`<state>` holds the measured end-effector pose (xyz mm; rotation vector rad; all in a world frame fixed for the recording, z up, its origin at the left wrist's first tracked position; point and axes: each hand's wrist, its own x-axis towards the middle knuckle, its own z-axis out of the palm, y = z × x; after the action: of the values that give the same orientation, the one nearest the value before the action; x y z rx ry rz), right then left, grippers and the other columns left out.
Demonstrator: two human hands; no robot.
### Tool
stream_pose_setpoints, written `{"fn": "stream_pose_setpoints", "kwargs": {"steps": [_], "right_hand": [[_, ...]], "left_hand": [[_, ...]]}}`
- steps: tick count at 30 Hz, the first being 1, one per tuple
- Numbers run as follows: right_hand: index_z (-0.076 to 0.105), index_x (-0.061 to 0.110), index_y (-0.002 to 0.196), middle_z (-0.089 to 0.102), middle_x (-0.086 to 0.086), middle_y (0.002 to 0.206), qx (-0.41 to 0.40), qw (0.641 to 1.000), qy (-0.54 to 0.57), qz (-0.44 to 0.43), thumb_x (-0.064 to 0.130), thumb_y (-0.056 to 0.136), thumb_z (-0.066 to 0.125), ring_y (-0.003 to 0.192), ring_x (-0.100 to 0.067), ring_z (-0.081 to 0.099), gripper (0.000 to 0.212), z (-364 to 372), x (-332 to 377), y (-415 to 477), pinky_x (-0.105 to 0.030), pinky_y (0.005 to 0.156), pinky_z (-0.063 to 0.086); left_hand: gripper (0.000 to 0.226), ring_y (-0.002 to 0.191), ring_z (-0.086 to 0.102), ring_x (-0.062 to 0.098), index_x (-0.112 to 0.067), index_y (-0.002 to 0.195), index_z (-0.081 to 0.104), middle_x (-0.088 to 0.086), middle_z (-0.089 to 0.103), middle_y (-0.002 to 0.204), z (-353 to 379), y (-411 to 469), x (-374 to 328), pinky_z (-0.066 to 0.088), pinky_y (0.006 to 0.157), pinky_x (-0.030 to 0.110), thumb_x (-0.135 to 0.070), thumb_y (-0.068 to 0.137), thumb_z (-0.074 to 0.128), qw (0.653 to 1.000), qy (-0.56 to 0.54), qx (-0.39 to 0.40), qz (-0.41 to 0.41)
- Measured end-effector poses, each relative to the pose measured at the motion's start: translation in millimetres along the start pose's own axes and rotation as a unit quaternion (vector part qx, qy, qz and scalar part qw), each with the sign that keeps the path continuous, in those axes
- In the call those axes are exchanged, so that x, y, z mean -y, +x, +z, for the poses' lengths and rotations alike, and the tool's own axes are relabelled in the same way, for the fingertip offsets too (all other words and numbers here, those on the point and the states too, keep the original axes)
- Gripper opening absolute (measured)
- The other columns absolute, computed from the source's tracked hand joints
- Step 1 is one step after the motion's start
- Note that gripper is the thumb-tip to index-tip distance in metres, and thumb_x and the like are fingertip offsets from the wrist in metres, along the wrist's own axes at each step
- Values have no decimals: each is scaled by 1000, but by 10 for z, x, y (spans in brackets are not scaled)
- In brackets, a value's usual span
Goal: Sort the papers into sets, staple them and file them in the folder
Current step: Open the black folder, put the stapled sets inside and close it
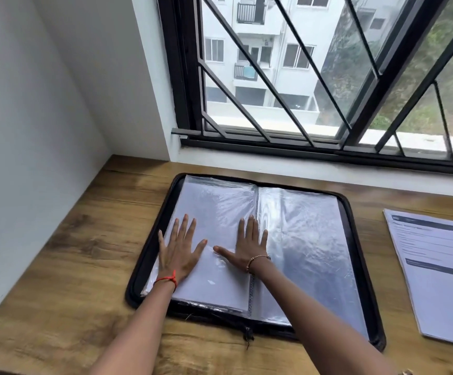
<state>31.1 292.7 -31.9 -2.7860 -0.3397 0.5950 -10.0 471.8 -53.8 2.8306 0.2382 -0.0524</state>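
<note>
My zip folder point(355, 239) lies open flat in the middle of the tabletop point(71, 253), its black zipper rim all round and its spine point(256, 201) running from 12 to 6 o'clock; both my hands are down on the left-hand clear sleeve point(214, 207); my left hand point(179, 247) lies flat at about 8 o'clock of the folder, fingers straight and spread, gripping nothing; my right hand point(249, 244) lies flat just beside the spine, fingers straight, thumb pointing toward the left thumb, also holding nothing; I judge I am pressing like this to smooth the crinkled plastic over the white sheet inside it and keep the page from springing up; the right-hand sleeve point(306, 239) shines in the window light and looks dark behind, so I take it to be unfilled; the printed papers point(436, 280) wait in a stack at 3 o'clock of the folder, near it but apart, within reach of my right hand; by count: one folder, two sleeves showing, one stack of papers whose sheets I cannot number, two hands; I see no stapler here; the barred window point(328, 77) stands at 12 o'clock.
</note>
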Motion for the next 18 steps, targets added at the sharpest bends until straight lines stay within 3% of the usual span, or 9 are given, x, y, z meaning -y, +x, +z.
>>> {"fn": "stream_pose_setpoints", "kwargs": {"steps": [3,6,8,13,18], "right_hand": [[-24,14,143,-35,-8,148,-8,999,28,-17,82,75,29,137,-21,-33,110,-4,-59,-13,-47,111,-19],[-21,18,144,-39,-3,144,-35,998,23,-47,97,47,-3,137,-18,-31,127,37,-146,-43,-45,113,-17],[-19,18,145,-39,0,141,-51,997,-9,-65,94,39,-19,139,-19,-28,130,84,-192,-88,-43,112,-17],[-10,23,148,-21,0,154,-40,994,-21,-103,94,39,-17,143,-17,-16,130,18,-397,-142,-36,116,-10],[5,16,149,0,1,157,-81,991,-8,-111,89,46,-21,145,-11,-2,129,-231,-945,-315,-31,116,-4]], "left_hand": [[82,142,-14,10,-30,147,-3,-13,-15,151,24,-21,-7,-24,107,47,-70,76,2,1000,9,-15,3],[81,143,-13,10,-31,145,-7,-12,-15,153,35,-21,-7,-29,104,44,-72,76,1,999,34,-15,0],[83,143,-12,10,-30,145,-7,-10,-12,154,54,-20,-6,-32,102,42,-75,75,-2,999,50,-18,2],[90,145,-4,13,-26,150,10,-6,0,158,-17,1,-129,-40,93,42,-69,71,-1,997,77,-21,-24],[77,146,2,18,-12,146,26,9,12,157,-90,74,-739,-17,108,55,-53,81,25,996,8,-49,-77]]}}
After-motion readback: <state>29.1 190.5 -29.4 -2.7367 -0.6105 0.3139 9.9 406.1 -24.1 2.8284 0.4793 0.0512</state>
